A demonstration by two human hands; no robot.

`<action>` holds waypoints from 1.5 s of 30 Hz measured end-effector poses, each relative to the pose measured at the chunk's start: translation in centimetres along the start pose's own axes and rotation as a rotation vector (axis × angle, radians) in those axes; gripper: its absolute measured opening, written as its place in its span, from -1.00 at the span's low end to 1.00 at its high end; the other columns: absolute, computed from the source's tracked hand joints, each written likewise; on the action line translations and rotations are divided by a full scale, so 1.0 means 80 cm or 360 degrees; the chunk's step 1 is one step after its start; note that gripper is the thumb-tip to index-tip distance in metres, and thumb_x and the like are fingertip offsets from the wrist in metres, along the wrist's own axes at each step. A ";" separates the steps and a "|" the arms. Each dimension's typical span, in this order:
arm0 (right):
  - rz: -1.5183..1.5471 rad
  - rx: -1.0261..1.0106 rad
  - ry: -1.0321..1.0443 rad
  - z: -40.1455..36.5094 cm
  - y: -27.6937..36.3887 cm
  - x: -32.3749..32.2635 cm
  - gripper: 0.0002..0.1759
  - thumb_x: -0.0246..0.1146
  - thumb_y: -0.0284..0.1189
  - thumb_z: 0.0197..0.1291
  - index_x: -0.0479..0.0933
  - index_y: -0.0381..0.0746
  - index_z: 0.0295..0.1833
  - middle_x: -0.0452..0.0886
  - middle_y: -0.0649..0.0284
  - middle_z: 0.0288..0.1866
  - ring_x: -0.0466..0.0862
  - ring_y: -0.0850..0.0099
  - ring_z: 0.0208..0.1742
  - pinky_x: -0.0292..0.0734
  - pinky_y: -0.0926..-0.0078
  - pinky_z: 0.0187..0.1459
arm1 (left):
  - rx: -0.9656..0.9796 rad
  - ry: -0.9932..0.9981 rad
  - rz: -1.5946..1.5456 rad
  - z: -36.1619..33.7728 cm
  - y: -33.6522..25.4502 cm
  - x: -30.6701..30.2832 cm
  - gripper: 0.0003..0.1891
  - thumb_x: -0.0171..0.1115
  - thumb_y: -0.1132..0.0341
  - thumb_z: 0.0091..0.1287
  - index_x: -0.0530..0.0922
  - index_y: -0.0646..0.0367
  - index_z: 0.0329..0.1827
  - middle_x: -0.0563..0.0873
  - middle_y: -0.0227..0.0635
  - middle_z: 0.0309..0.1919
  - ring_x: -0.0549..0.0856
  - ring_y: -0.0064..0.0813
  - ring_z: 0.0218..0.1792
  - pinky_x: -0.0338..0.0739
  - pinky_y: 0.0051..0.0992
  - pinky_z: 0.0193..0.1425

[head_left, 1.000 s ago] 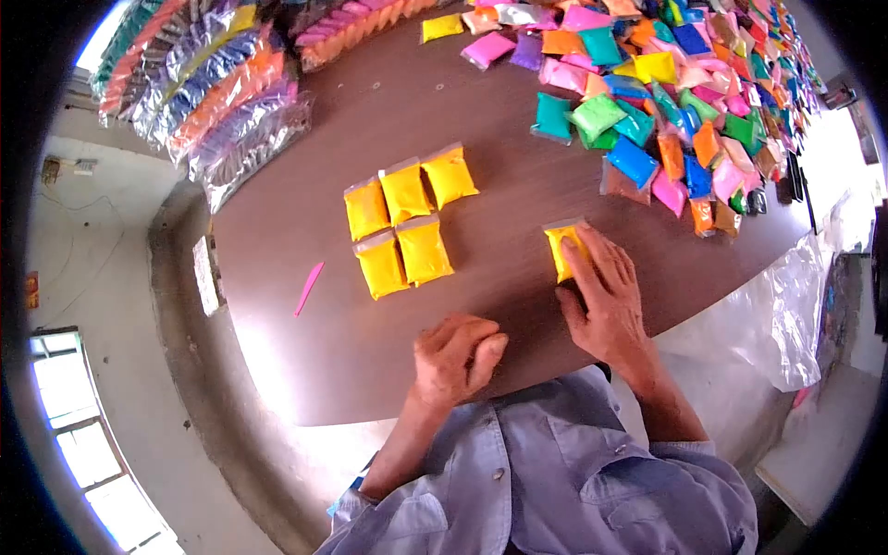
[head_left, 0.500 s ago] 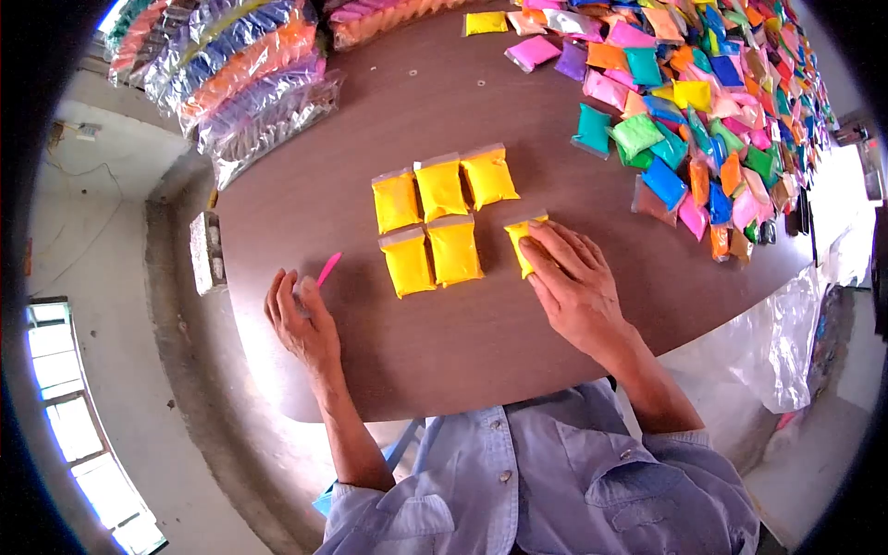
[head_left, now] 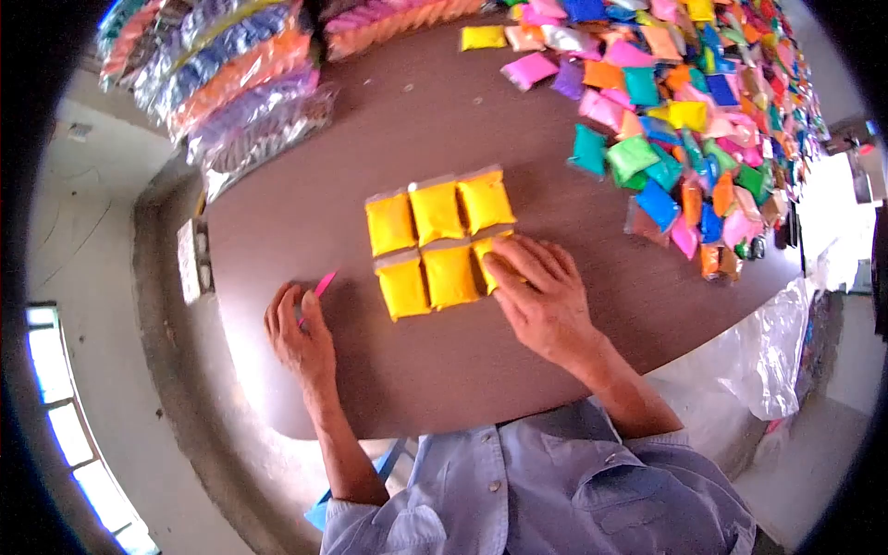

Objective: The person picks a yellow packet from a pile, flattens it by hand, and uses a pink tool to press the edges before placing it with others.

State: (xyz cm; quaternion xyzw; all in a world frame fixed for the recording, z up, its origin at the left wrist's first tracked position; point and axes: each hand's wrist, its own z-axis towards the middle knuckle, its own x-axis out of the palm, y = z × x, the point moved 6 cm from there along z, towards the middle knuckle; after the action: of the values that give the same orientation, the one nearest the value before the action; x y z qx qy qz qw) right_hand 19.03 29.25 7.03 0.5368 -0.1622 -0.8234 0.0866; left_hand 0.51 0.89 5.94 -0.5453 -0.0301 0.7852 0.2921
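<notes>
Yellow packets lie in two rows of three on the brown table. My right hand has its fingers over the packet at the lower right, which touches its neighbours and is partly hidden under the fingertips. To the left of the packets, my left hand rests at the table's left side, thumb and fingers closed around a thin pink strip whose tip sticks out above them.
A large heap of coloured packets covers the table's right back. Clear bags of stacked packets stand at the back left. A clear plastic bag hangs by the right edge.
My right hand has moved left with the yellow packet, which now sits against the others at the lower row's right end. The view has shifted slightly. My left hand stays beside the packets.
</notes>
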 end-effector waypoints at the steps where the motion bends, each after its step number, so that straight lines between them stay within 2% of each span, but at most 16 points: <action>1: 0.0013 0.0017 0.0015 0.001 -0.001 -0.001 -0.59 0.39 -0.41 0.29 0.63 -0.21 0.24 0.55 0.16 0.40 0.57 0.20 0.43 0.43 0.01 0.40 | 0.0019 -0.0037 -0.0058 0.000 -0.003 -0.001 -0.73 0.32 0.22 0.53 0.70 0.27 0.08 0.74 -0.14 0.16 0.66 -0.09 0.22 0.54 -0.17 0.34; 7: 0.0044 -0.0039 -0.0079 0.000 -0.003 -0.007 -0.57 0.40 -0.41 0.26 0.63 -0.25 0.24 0.51 0.13 0.33 0.55 0.17 0.38 0.43 0.03 0.40 | 0.0031 -0.0025 -0.0016 -0.001 -0.001 0.000 -0.70 0.27 0.18 0.56 0.69 0.26 0.10 0.74 -0.14 0.18 0.65 -0.09 0.24 0.54 -0.16 0.35; 10: 0.0144 -0.0002 -0.0032 -0.005 -0.005 -0.001 -0.56 0.38 -0.38 0.35 0.59 -0.24 0.30 0.48 0.12 0.38 0.53 0.16 0.40 0.43 0.00 0.41 | 0.0017 -0.0001 0.0054 -0.002 0.006 0.003 -0.68 0.23 0.16 0.59 0.70 0.26 0.11 0.73 -0.14 0.20 0.65 -0.08 0.26 0.51 -0.15 0.39; 13: 0.0195 0.0005 -0.0059 -0.006 -0.006 -0.008 -0.53 0.38 -0.37 0.35 0.55 -0.23 0.33 0.47 0.11 0.40 0.53 0.15 0.42 0.42 0.00 0.44 | -0.0003 0.0023 0.0043 -0.002 0.000 0.000 -0.62 0.17 0.12 0.62 0.69 0.30 0.15 0.72 -0.10 0.21 0.64 -0.08 0.27 0.50 -0.18 0.42; 20: 0.0222 0.0056 -0.0097 -0.010 -0.008 -0.006 -0.51 0.39 -0.40 0.31 0.55 -0.18 0.34 0.49 0.12 0.43 0.55 0.17 0.42 0.42 0.00 0.46 | 0.0002 0.0034 0.0039 -0.002 0.003 0.002 -0.62 0.16 0.13 0.62 0.69 0.31 0.14 0.72 -0.09 0.22 0.64 -0.08 0.27 0.51 -0.18 0.42; 22: 0.0209 0.0061 -0.0115 -0.012 -0.011 -0.005 -0.51 0.39 -0.41 0.31 0.55 -0.18 0.35 0.49 0.12 0.43 0.55 0.17 0.42 0.42 0.00 0.46 | 0.0005 -0.0018 0.0007 -0.002 0.003 0.002 -0.69 0.20 0.18 0.60 0.70 0.28 0.08 0.73 -0.12 0.19 0.65 -0.09 0.24 0.52 -0.16 0.38; 24: 0.0221 0.0019 -0.0057 -0.012 -0.010 -0.002 -0.52 0.33 -0.35 0.42 0.48 -0.20 0.39 0.44 0.06 0.44 0.51 0.11 0.46 0.38 -0.05 0.50 | 0.0012 -0.0014 0.0000 -0.002 0.007 0.004 -0.69 0.20 0.18 0.61 0.70 0.28 0.08 0.73 -0.12 0.19 0.65 -0.08 0.24 0.52 -0.15 0.37; 31: 0.0253 0.0049 -0.0047 -0.013 -0.011 -0.001 -0.54 0.32 -0.37 0.43 0.48 -0.19 0.38 0.42 0.06 0.45 0.51 0.12 0.45 0.38 -0.02 0.51 | 0.0039 -0.0012 -0.0023 -0.002 0.008 0.004 -0.67 0.18 0.17 0.62 0.70 0.29 0.07 0.73 -0.09 0.19 0.65 -0.06 0.24 0.54 -0.14 0.36; 40: 0.0306 0.0043 -0.0034 -0.012 -0.013 -0.001 -0.52 0.34 -0.37 0.42 0.46 -0.18 0.38 0.41 0.05 0.43 0.51 0.10 0.44 0.39 -0.02 0.50 | -0.0007 0.0022 0.0020 -0.002 0.011 0.005 -0.66 0.16 0.16 0.63 0.69 0.30 0.09 0.72 -0.09 0.21 0.65 -0.06 0.25 0.54 -0.15 0.38; 45: 0.0448 0.0116 -0.0074 -0.010 -0.021 -0.010 -0.56 0.35 -0.37 0.39 0.51 -0.19 0.33 0.44 0.06 0.41 0.55 0.08 0.38 0.49 -0.01 0.38 | 0.0001 0.0010 0.0047 -0.002 0.012 0.005 -0.67 0.17 0.17 0.62 0.69 0.30 0.09 0.72 -0.08 0.21 0.64 -0.06 0.26 0.53 -0.14 0.39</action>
State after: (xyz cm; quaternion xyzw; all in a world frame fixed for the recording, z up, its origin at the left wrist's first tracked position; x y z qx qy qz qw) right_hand 20.12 30.90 6.83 0.4924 -0.2676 -0.8089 0.1779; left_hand 0.18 0.25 5.17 -0.5480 -0.0210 0.7877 0.2807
